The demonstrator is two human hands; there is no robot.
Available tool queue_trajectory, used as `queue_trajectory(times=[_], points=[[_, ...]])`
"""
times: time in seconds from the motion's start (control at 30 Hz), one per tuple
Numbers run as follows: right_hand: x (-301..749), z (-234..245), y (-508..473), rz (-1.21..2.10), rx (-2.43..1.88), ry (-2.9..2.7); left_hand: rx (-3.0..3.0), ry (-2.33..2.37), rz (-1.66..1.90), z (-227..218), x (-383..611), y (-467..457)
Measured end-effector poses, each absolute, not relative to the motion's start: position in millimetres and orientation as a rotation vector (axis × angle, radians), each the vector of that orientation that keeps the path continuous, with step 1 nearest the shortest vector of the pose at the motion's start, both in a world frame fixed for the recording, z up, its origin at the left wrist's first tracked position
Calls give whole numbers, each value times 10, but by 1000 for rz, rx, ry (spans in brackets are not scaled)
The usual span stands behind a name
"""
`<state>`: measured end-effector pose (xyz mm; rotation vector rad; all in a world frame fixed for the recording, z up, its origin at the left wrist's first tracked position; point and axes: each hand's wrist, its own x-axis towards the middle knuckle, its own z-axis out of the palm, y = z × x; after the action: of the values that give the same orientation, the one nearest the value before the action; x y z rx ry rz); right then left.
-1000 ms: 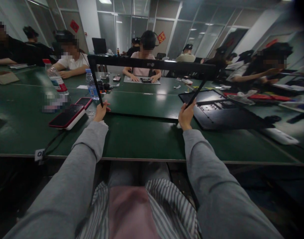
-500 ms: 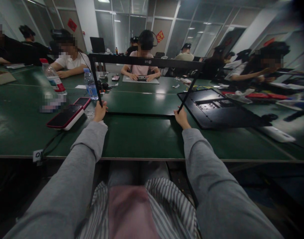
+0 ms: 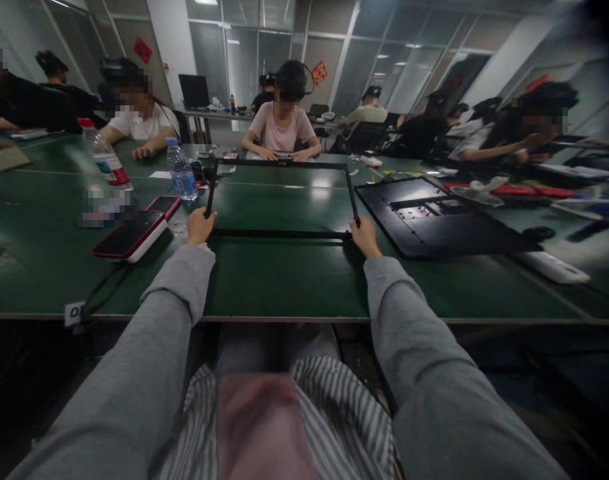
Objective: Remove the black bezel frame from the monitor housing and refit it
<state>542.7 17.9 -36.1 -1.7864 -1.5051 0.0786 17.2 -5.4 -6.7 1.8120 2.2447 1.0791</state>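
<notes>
A thin black rectangular monitor frame (image 3: 284,234) lies almost flat on the green table (image 3: 284,287), its near bar closest to me and its far bar a little raised. My left hand (image 3: 199,227) is closed around the frame's left bar near the front corner. Over at the frame's right bar, my right hand (image 3: 365,235) is closed around the near corner. Both grey sleeves reach forward over the table's front edge.
A black monitor back panel (image 3: 434,220) lies just right of the frame. Two phones (image 3: 134,233) and two water bottles (image 3: 180,172) sit at the left. A white bar (image 3: 552,267) lies at the far right. Several people work at the far tables.
The frame stood upright a second ago with its top bar high. It has tipped away from me and come down nearly flat on the table, with both hands lowering along its side bars.
</notes>
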Motion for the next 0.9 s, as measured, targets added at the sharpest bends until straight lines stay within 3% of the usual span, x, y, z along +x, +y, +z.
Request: queue_trajectory(times=[0.9], points=[[5502,-410,222,-54,-2104,-1638,1855,2343,689,-38,192,-110]])
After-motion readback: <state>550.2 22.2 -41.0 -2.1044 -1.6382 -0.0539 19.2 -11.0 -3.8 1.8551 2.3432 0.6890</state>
